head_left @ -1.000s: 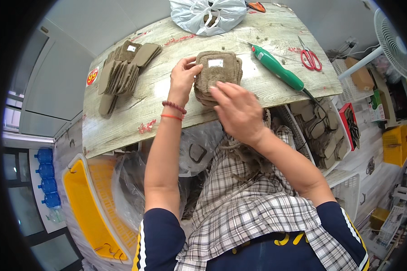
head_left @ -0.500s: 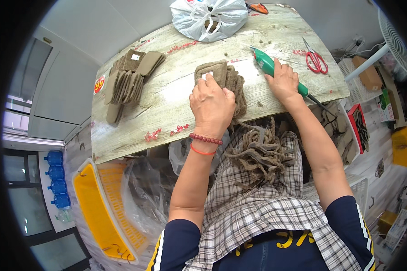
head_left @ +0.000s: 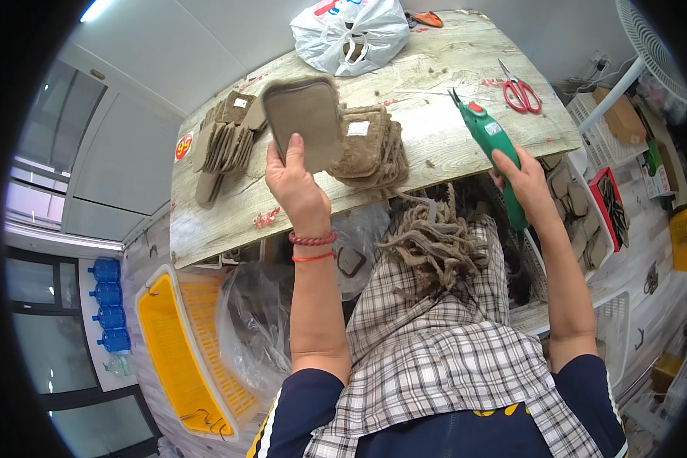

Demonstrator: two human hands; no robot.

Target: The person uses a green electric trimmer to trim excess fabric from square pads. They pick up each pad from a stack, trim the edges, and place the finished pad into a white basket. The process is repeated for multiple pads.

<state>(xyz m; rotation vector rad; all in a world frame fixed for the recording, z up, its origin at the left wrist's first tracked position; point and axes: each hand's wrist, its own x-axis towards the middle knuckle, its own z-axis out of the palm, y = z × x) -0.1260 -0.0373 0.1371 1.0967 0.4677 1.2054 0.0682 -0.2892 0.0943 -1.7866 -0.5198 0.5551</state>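
Note:
My left hand [head_left: 299,197] is closed on a brown plush pad [head_left: 304,122], rounded and rectangular with a dark seam near its rim, and holds it up above the table. The thumb presses on its face. My right hand [head_left: 527,189] is wrapped round green electric scissors [head_left: 490,136], raised at the table's front edge with the blades pointing away from me. Just right of the held pad, a stack of shaggy brown pads [head_left: 362,156] lies on the table, a white label on top. Farther left sits another pile of brown pads [head_left: 227,146].
Trimmed fuzzy strips [head_left: 435,248] heap on my checked apron. On the wooden table [head_left: 450,84] lie red-handled scissors [head_left: 522,95] and a white plastic bag [head_left: 349,38]. A yellow basket [head_left: 168,343] stands at lower left, a red box [head_left: 609,206] at right, and a fan [head_left: 653,53] beyond.
My left hand has lifted a pad off the middle stack and moved left with it. My right hand has raised the electric scissors from the table and moved right, nearer to me.

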